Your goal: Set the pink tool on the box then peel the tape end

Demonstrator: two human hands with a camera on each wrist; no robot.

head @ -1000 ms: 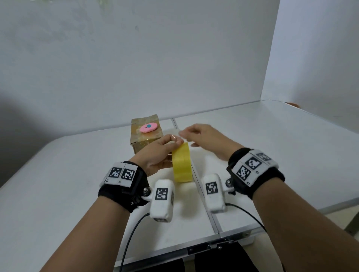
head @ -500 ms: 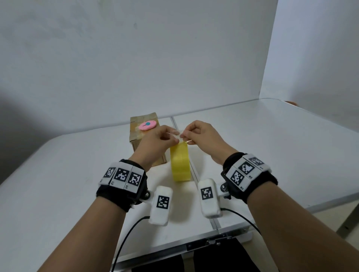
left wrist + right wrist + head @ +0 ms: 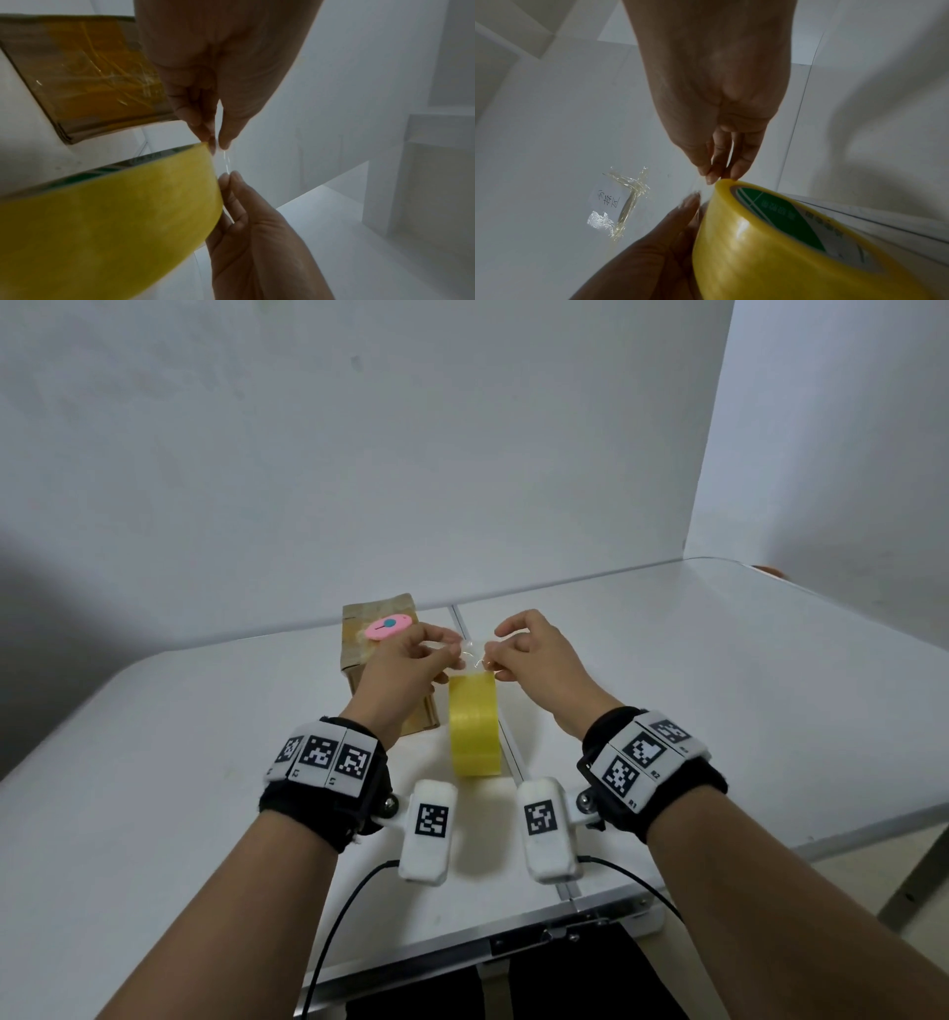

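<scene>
- Our left hand (image 3: 405,660) and right hand (image 3: 534,654) each pinch, thumb against fingertips, the clear loose tape end (image 3: 472,655) lifted off the yellow tape roll (image 3: 473,731).
- The roll stands on edge on the white table (image 3: 719,690), straddling its centre seam, at 6 o'clock of the pinch.
- At 10 o'clock of the roll, just beside it: a taped cardboard box (image 3: 359,654) with a pink cutter (image 3: 387,626) on top. Our left hand hides the box's near corner.
- Right wrist view: a crumpled tape scrap with a paper label (image 3: 618,205) lies on the table.
- Versus half a second ago: hands slightly farther apart, tape end stretched between them; roll and box unmoved.
</scene>
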